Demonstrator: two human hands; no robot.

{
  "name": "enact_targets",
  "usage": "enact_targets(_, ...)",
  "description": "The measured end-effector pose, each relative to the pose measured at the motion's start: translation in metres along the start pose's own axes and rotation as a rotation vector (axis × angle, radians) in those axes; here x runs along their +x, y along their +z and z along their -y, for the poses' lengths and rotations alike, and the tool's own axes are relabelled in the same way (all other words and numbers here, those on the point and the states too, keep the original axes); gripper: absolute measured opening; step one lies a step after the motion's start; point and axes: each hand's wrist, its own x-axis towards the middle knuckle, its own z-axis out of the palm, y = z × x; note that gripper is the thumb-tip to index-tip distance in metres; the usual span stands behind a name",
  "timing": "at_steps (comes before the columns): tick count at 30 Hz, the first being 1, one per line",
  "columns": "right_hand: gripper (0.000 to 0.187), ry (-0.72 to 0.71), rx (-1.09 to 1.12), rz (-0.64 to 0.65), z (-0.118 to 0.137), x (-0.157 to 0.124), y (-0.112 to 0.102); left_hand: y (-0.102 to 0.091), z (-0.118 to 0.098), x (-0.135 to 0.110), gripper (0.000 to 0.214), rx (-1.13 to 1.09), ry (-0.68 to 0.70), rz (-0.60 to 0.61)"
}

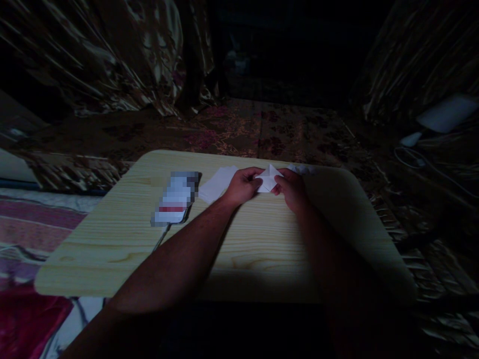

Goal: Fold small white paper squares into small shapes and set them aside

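Observation:
Between my two hands is a folded piece of white paper [269, 178] with a pointed top, held just over the far part of the table. My left hand [242, 186] pinches its left side, thumb on top. On the right side, my right hand [292, 187] grips it with thumb and fingers. White paper sheets [217, 183] lie on the table left of my left hand, partly hidden by it. Some small white pieces [301, 169] rest just behind my right hand; their exact shape is too dim to make out.
A phone [175, 197], its screen blurred, lies on the left of the light wooden table [247, 249] with a cable [161, 237] running toward me. Patterned curtains [149, 55] and a patterned cloth-covered ledge [239, 127] stand beyond. A white lamp-like object [447, 114] is at the right.

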Motion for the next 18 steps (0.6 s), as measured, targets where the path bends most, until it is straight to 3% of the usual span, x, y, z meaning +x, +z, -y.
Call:
enact_targets(10, 0.037, 0.025, 0.08, 0.052, 0.006, -0.0022, -0.0011, -0.0029, 0.0041, 0.0032, 0.025, -0.147, -0.019, -0.032)
enact_targets(18, 0.014, 0.007, 0.151, 0.071, -0.0006, 0.0001, -0.0032, -0.0057, 0.0042, 0.0042, 0.009, -0.105, 0.0, -0.066)
